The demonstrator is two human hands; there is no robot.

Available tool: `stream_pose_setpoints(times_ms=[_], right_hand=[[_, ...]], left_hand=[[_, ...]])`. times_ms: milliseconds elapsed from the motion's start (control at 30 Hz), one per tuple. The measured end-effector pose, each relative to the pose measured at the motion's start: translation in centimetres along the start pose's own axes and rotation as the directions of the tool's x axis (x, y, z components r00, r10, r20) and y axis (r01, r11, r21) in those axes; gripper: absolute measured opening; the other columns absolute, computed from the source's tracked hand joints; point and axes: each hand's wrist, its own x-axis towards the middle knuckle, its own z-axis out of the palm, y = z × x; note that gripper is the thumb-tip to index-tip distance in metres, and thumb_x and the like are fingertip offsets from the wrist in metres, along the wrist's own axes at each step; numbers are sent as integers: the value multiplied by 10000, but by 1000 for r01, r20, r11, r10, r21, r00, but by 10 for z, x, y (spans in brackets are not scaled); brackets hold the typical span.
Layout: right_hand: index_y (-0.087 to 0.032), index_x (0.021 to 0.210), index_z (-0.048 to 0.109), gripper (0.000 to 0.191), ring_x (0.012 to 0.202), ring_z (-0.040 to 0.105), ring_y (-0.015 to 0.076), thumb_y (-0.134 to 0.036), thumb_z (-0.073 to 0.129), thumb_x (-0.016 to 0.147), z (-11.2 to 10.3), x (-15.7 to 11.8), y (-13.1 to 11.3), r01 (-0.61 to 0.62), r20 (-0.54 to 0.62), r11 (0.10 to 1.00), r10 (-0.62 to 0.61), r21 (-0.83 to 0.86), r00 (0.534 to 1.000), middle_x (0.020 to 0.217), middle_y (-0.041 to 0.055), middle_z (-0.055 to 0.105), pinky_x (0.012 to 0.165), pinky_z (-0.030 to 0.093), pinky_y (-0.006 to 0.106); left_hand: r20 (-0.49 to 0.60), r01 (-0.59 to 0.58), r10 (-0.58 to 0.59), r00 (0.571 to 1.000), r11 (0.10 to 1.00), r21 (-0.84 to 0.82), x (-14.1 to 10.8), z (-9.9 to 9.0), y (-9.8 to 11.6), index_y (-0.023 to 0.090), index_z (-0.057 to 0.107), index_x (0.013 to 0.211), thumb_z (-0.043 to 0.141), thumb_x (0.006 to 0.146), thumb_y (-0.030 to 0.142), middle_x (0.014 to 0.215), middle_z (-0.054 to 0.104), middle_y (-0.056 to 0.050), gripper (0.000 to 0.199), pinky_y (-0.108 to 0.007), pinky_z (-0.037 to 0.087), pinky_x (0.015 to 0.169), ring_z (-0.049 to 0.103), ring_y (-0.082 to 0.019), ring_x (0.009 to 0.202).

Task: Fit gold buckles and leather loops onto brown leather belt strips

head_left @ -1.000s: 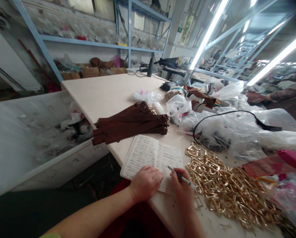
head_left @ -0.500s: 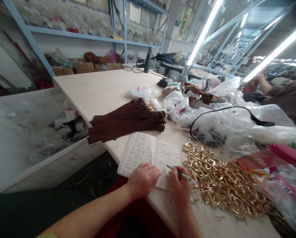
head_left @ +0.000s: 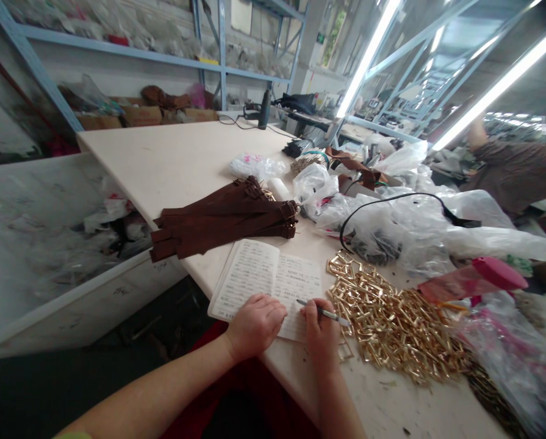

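An open notebook (head_left: 249, 274) with handwritten lines lies at the table's near edge. My left hand (head_left: 257, 324) rests on its lower part, fingers together and lying on the paper, with nothing seen in them. In my right hand (head_left: 322, 332) is a pen (head_left: 325, 313), pinched between thumb and fingers over the right page, its dark end pointing up and left. Just right of that hand spreads a pile of gold metal rectangular buckles (head_left: 391, 323). Beyond the notebook, dark brown straps (head_left: 222, 219) lie in stacked bundles.
Clear plastic bags (head_left: 391, 222) crowd the table's right side, with a pink bottle (head_left: 476, 279) by the buckles. A white bin (head_left: 117, 292) holding plastic waste stands left of the table (head_left: 163, 152). Another person's sleeve (head_left: 506, 167) shows at far right.
The whole view has shifted slightly, with things appearing further left and a little higher. Both hands keep nearly the same places on the notebook, and the pen stays in my right hand.
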Motion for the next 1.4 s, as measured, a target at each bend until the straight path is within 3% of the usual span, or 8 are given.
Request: stream_pose_setpoints(times_ms=[433,1400], right_hand=[[-189,801,506,241,632,525,170,-404,416,859,0,0,5,34,39,995,-30,-98,999,693,16,560,605,407,286],[-194,768,505,286,592,533,175,-452,412,848,-1,0,2,-9,-1,995,9,-95,1000,643,14,570,586,408,289]], left_hand=[[-7,3,-3,1000,1000,2,0,0,1,194,538,966,431,856,174,958,635,-13,154,-336,368,901,546,-158,979],[13,4,-4,1000,1000,-1,1,-2,2,195,528,972,421,860,178,970,631,-17,155,-352,363,908,543,-171,973]])
